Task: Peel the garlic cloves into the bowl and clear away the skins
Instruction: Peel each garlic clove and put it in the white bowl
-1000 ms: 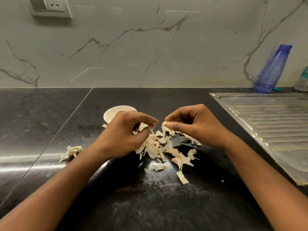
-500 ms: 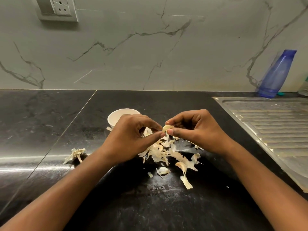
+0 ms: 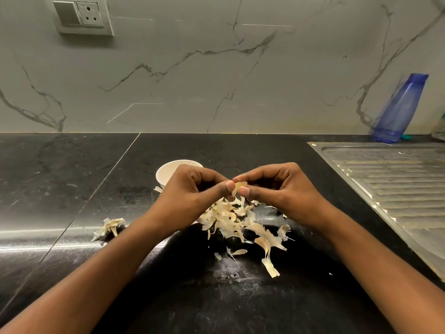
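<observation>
Your left hand (image 3: 192,194) and right hand (image 3: 281,189) meet fingertip to fingertip above the counter (image 3: 240,297), and both pinch one garlic clove (image 3: 239,186) between thumb and curled fingers. The other fingers of each hand are folded in toward the palm. The clove is pale yellow and only its middle shows between your two thumbs. Its long axis runs on a slant, the lower end by your left thumb and the upper end toward your right forefinger. You hold it in the air, clear of the counter, over the far edge of the skins.

Right under your hands lies a loose heap of skins (image 3: 231,220), dry and cream-coloured, spread toward you and to the right. One long strip (image 3: 268,261) trails out nearest you, its length pointing roughly toward you. The white bowl (image 3: 168,172) stands on the counter just behind your left hand, which hides its right side, so what is inside cannot be seen. A separate dry garlic stem with husk (image 3: 109,227) sits apart to the left, beside your left forearm.

Further out, a ribbed steel drainboard (image 3: 397,189) runs along the right. A blue bottle (image 3: 402,109) stands against the marble wall (image 3: 216,80) behind it. A switch and socket plate (image 3: 81,16) is fixed high on the left.
</observation>
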The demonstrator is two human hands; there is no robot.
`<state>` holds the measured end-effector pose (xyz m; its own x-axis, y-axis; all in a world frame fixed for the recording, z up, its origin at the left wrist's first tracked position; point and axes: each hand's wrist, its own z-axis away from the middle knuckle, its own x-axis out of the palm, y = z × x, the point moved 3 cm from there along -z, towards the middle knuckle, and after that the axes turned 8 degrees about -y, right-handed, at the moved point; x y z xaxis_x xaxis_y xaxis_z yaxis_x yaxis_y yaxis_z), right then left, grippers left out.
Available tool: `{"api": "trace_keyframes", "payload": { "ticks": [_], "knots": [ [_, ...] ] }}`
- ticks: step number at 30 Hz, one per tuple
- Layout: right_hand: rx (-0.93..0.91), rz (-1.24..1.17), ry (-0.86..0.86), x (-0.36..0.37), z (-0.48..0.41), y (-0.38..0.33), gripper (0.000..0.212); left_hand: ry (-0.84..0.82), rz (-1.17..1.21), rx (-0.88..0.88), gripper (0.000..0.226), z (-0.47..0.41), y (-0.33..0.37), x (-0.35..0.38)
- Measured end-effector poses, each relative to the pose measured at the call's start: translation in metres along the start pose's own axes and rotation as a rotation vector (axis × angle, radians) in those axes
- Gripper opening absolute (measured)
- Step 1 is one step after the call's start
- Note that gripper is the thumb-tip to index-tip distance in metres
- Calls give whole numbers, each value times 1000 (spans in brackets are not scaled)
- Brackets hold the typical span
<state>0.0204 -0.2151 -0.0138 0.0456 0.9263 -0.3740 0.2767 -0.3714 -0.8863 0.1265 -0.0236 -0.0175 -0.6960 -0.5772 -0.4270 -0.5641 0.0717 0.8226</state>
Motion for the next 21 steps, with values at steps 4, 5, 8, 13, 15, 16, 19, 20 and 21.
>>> {"api": "trace_keyframes", "payload": {
  "ticks": [4, 5, 8, 13, 15, 16, 19, 20, 21],
  "knots": [
    [22, -23, 6, -1, -1, 2, 27, -6, 106, -62, 20, 0, -2, 1],
    [27, -25, 2, -1, -1, 2, 27, -10, 114, -70, 20, 1, -2, 1],
    [46, -76, -9, -1, -2, 3, 26, -16, 115, -72, 20, 1, -1, 1],
    [90, -182, -20, -2, -2, 3, 20, 75, 64, -29, 9, 2, 3, -5],
    [97, -166, -16, -1, -2, 4, 20, 85, 78, -16, 5, 2, 4, -6],
    [96, -146, -13, -1, -2, 4, 22, 84, 77, -11, 6, 3, 5, -6],
    [83, -68, 1, -1, -2, 6, 23, 64, 82, 7, 11, 3, 6, -4],
    [78, -46, 1, -1, -2, 6, 23, 59, 85, 12, 13, 3, 6, -4],
    [70, -29, 0, -1, -2, 6, 22, 59, 80, 13, 15, 3, 5, -4]
  ]
}}
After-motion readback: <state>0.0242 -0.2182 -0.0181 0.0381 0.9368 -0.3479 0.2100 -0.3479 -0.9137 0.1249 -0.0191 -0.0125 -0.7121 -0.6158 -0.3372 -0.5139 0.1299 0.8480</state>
